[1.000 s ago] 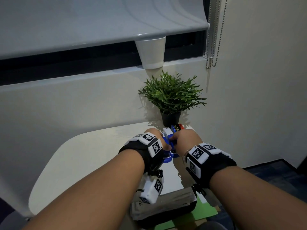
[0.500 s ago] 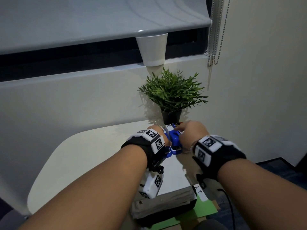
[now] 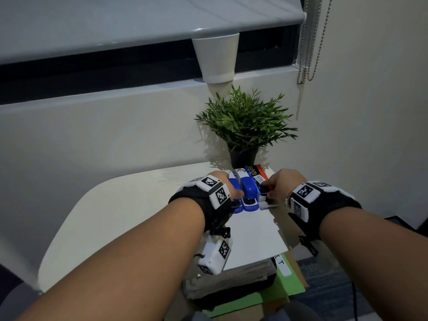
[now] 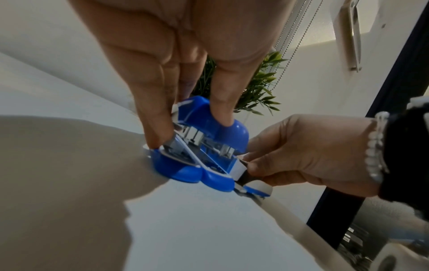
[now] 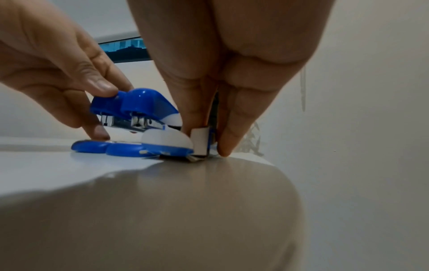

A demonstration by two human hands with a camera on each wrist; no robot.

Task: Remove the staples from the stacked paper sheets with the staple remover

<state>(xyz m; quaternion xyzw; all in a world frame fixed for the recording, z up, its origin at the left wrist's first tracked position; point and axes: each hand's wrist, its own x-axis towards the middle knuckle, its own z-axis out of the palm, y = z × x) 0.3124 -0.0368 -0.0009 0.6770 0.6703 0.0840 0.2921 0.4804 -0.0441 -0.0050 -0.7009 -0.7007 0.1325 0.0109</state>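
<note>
Nearest: stacked white paper sheets point(image 3: 250, 230) flat on pale rounded bench point(image 3: 127, 205). At sheets' far edge, blue-and-white plastic staple remover point(image 3: 249, 191) rests on paper. Left hand point(image 5: 58, 60) fingers point(image 4: 223, 102) curled, gripping remover: one tip on top, another at base. Right hand point(image 3: 283, 184) fingers point(image 5: 234, 117) pinch small white-and-dark piece point(image 5: 199, 141) touching remover's right end; identity unclear. Just behind: black-and-red staples box point(image 3: 256, 173), green potted plant point(image 3: 245, 121). White cup point(image 3: 216, 56) on sill, grey blind point(image 3: 139, 19) above.

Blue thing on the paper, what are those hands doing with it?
A person is working at the far edge of a paper on the table. The left hand grips the blue tool, which sits on the paper. The right hand pinches a small white-edged piece right beside it. No staple shows clearly.
</note>
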